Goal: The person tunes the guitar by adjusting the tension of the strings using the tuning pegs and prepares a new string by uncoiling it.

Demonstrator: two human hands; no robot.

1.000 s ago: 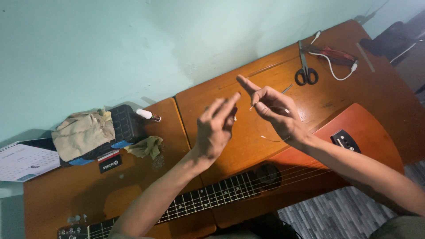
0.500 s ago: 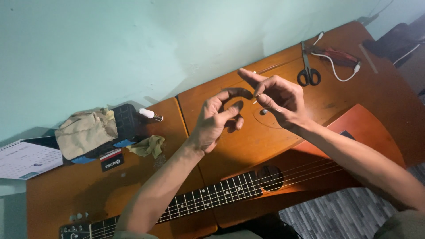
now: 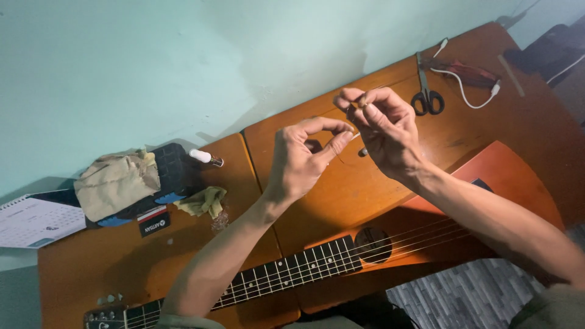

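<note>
Since the earlier frame both hands have risen slightly and drawn closer, fingertips now almost meeting above the far part of the wooden table (image 3: 91,268). At far left lies a calendar (image 3: 36,222), then a crumpled cloth (image 3: 113,180) on a black case (image 3: 173,167). The acoustic guitar (image 3: 378,244) lies along the near edge, neck to the left. The left hand (image 3: 304,158) has thumb and forefinger pinched together; the right hand (image 3: 384,131) likewise pinches at its fingertips. A thin guitar string (image 3: 351,139) appears to run between them, though it is too fine to confirm. Scissors (image 3: 425,91) and a white cable (image 3: 469,85) lie far right.
</note>
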